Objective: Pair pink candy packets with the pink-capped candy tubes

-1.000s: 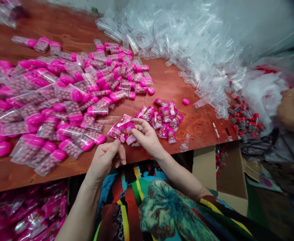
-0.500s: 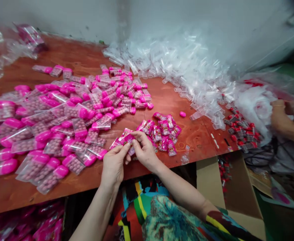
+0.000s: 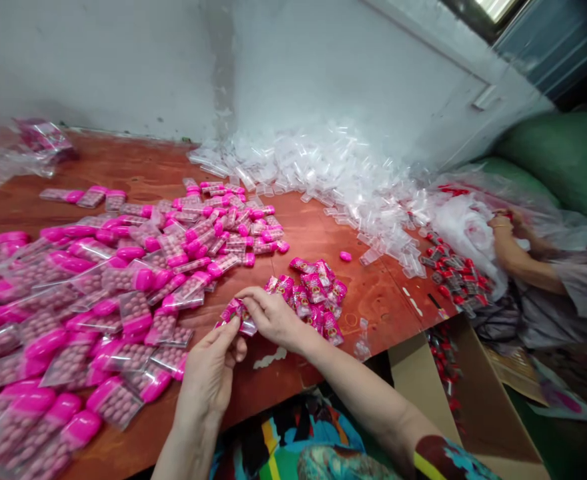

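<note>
A pink printed wrapper packet (image 3: 232, 311) is pinched between my two hands, partly covered by the fingers. My left hand (image 3: 211, 365) grips its near side with thumb and forefinger. From the right, my right hand (image 3: 272, 319) closes on it with bent fingers. Just beyond my right hand lies a small pile of pink candy packets (image 3: 315, 291). To the left spreads a big heap of clear flat bottles (image 3: 118, 280) with pink caps and pink balls inside.
Empty clear containers (image 3: 323, 167) lie heaped along the wall. One loose pink cap (image 3: 345, 256) sits on the red-brown table (image 3: 368, 300). At right, a co-worker's arm (image 3: 523, 260) reaches beside red-topped items (image 3: 461, 277). A cardboard box (image 3: 483, 393) stands below the table edge.
The view has tilted up, showing more wall and a green sack at right. Both hands still hold the packet, with less of it showing between the fingers.
</note>
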The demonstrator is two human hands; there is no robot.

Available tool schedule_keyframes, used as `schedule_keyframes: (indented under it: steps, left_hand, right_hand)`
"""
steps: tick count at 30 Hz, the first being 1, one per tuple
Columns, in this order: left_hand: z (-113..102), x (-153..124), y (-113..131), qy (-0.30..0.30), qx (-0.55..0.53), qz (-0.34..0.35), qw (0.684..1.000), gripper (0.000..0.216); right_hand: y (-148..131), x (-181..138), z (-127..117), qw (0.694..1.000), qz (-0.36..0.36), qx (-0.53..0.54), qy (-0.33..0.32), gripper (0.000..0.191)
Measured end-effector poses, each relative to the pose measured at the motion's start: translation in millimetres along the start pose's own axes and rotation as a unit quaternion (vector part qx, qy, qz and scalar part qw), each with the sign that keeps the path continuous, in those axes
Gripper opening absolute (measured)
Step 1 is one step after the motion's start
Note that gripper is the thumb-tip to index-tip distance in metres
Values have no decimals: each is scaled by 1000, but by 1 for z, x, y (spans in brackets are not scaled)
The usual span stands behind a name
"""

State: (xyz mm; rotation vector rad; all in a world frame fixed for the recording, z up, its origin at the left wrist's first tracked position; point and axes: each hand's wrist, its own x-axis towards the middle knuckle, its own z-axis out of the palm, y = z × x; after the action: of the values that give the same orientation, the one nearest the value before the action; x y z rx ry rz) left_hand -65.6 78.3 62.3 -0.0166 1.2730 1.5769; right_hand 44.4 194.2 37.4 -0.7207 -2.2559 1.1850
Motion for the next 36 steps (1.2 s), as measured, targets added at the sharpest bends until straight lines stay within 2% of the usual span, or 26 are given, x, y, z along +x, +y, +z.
schedule_keyframes:
  steps: [3,6,8,12,15,17,19,20,22,23,25,28,30,32,36]
  left_hand:
    - [-7,-2,9,42,-22,9,999,36]
    - [-13,-4,17,74,-32,8,997,39]
    - [-13,-5,19,84,-37,5,996,38]
    - [-13,-5,17,72,-49,-8,996,37]
    - [-19,-1,12,63,-55,-4,997,37]
    - [-23,2,10,63,-61,8,996,35]
    - [-26,5,10,60,-70,17,996,32]
    - [-25,5,10,59,-75,17,995,30]
    - [-22,2,11,59,-84,9,995,27]
    - [-20,0,12,62,-88,4,994,25]
    - [-16,-3,11,65,-99,-3,993,23]
    - [-16,-7,7,70,-121,-5,990,18]
    - [-19,-10,4,77,-132,-3,988,20]
    - [-21,-13,1,77,-137,-1,988,25]
    - [-25,-16,-6,65,-137,1,988,32]
  right_hand:
    - [3,30,-32,984,67,-166,-6,31]
    - [14,65,-64,907,177,-382,-10,36]
    - [25,87,-77,881,216,-421,-16,38]
    - [41,110,-82,876,230,-424,-24,39]
    - [39,106,-86,870,228,-438,-14,36]
    - [33,94,-92,874,210,-438,16,34]
    - [25,75,-98,911,160,-372,75,35]
    - [21,63,-98,938,132,-303,106,36]
    - [14,37,-95,980,96,-104,142,32]
    - [12,24,-90,985,96,5,142,29]
    - [8,-1,-75,962,112,214,130,27]
    - [2,-29,-43,892,149,419,85,31]
    - [-3,-43,-21,866,172,468,41,35]
    - [-9,-54,-1,854,196,481,21,40]
    - [-20,-67,22,858,217,466,-5,49]
